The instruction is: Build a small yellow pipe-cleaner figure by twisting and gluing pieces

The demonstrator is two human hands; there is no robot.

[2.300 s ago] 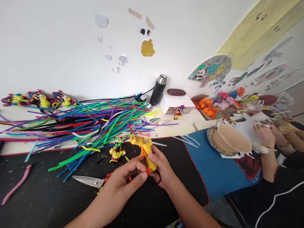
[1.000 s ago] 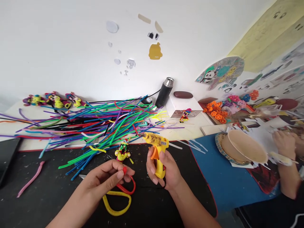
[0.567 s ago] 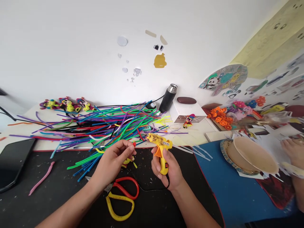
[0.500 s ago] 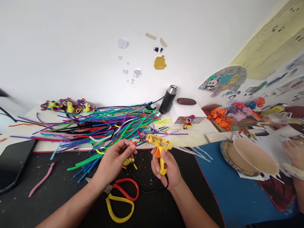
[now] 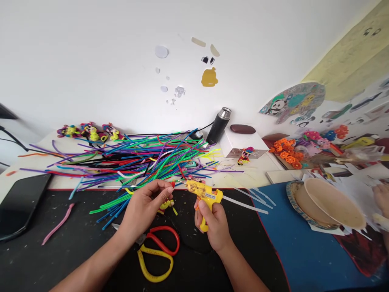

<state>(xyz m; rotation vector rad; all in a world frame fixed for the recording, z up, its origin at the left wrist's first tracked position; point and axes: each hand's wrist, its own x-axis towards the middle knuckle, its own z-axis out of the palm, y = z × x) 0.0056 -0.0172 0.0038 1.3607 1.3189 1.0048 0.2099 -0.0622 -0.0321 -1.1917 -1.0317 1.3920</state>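
My right hand (image 5: 214,223) is wrapped round the grip of a yellow glue gun (image 5: 203,191), fingers at its trigger. The gun's nozzle points left, close to my left hand (image 5: 148,205). Between thumb and forefinger, that hand pinches a small red piece (image 5: 173,184), too small to name. Just below these fingers is a small yellow fuzzy figure (image 5: 166,206), partly hidden by the hand. Scissors (image 5: 159,253) with one red and one yellow handle lie on the black mat below, partly covered by my left forearm.
Many coloured pipe cleaners (image 5: 146,156) lie heaped behind my hands. A phone (image 5: 22,205) and a pink pipe cleaner (image 5: 57,224) are at left. Behind stand a black thermos (image 5: 218,126) and white box (image 5: 246,142). Bowls (image 5: 334,202) and another person's hand (image 5: 381,198) are at right.
The glue gun has turned to sit more level, its nozzle now nearer the red piece. My left hand keeps its pinch. The view has shifted slightly.
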